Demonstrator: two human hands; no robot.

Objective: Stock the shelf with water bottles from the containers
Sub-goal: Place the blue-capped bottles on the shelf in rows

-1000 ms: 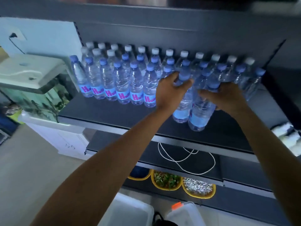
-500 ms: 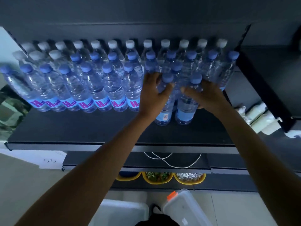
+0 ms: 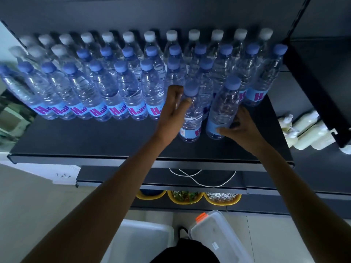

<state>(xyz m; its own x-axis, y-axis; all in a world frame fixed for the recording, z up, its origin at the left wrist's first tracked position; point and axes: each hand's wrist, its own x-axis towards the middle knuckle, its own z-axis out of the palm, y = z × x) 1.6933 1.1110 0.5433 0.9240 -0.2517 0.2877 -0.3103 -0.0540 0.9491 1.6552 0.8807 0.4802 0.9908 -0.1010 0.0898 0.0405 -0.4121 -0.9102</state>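
Observation:
Rows of clear water bottles with blue and white caps fill the back of a dark shelf. Two more blue-capped bottles stand in front of them. My left hand grips the left one around its upper body, thumb near the neck. My right hand holds the right one low on its body, thumb across the blue label. Both bottles stand upright on the shelf.
A second dark shelf below carries a white cable. Under it sit yellow bowls. On the floor are a white container and a clear lidded container with an orange latch. White bottles lie on the right shelf.
The two front bottles have been set down on the shelf. My right hand has slid from the bottle's top down to its label. My view has tilted further downward.

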